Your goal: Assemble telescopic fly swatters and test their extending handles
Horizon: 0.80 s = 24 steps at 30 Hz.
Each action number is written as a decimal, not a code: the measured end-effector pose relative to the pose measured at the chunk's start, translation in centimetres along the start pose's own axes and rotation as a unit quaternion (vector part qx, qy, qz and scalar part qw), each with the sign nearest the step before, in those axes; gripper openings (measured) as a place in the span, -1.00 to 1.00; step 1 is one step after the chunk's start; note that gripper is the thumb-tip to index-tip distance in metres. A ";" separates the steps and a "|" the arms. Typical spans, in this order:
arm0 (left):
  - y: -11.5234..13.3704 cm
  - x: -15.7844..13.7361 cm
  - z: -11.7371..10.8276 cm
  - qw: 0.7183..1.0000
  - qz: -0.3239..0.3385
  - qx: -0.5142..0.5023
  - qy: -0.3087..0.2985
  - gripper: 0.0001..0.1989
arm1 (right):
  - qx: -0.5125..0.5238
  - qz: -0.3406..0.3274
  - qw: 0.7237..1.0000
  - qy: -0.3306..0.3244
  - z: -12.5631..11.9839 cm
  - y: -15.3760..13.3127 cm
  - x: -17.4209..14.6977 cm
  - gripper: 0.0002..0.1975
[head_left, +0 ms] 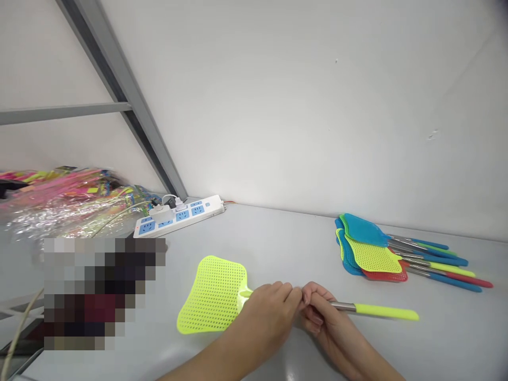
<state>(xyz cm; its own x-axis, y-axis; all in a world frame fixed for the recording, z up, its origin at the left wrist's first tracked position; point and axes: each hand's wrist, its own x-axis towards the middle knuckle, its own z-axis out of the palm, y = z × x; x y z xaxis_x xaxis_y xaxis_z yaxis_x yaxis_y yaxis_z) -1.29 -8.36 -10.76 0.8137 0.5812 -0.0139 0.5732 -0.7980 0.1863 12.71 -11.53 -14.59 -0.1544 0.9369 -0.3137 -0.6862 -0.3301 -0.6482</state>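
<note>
A yellow-green fly swatter [216, 293] lies across both my hands, its perforated head to the left and its yellow grip to the right. My left hand [273, 307] is closed round the shaft just beside the head. Close against it, my right hand [319, 309] has its fingers wrapped round the metal shaft nearer the grip. The stretch of shaft inside my hands is hidden. To the right, a pile of fly swatters [365, 233] in blue, yellow, green and red rests on the table, heads left and handles right.
A white power strip [210, 206] with plugs and cables stands against the wall [293, 106] at the back left. Clear plastic packaging with colourful contents [79, 206] is heaped at far left, by a grey metal frame [130, 106]. A blurred-out patch covers the lower left.
</note>
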 end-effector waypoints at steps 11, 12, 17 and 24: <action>0.6 0.0 1.3 0.994 -0.072 -0.001 0.081 -0.80 | 0.011 0.038 0.999 -0.012 0.9 -1.1 -0.3 -0.84; 0.5 0.1 1.3 0.994 -0.067 0.000 0.081 -0.80 | 0.014 0.040 0.999 -0.008 0.9 -1.1 -0.4 -0.83; -0.3 0.3 0.7 0.994 -0.047 0.017 0.096 -0.87 | -0.008 0.026 1.000 0.011 0.8 -1.8 -0.8 -0.82; -2.0 0.1 -0.4 0.992 -0.002 0.021 0.122 -0.84 | -0.018 0.000 1.000 0.011 1.0 -2.4 -1.0 -0.80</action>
<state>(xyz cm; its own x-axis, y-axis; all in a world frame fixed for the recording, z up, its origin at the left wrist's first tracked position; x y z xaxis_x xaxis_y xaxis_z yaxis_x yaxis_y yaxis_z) -2.45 -6.64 -10.75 0.7667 0.6013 0.2250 0.5837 -0.7988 0.1457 13.73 -11.54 -12.04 -0.1382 0.9344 -0.3283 -0.6599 -0.3340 -0.6730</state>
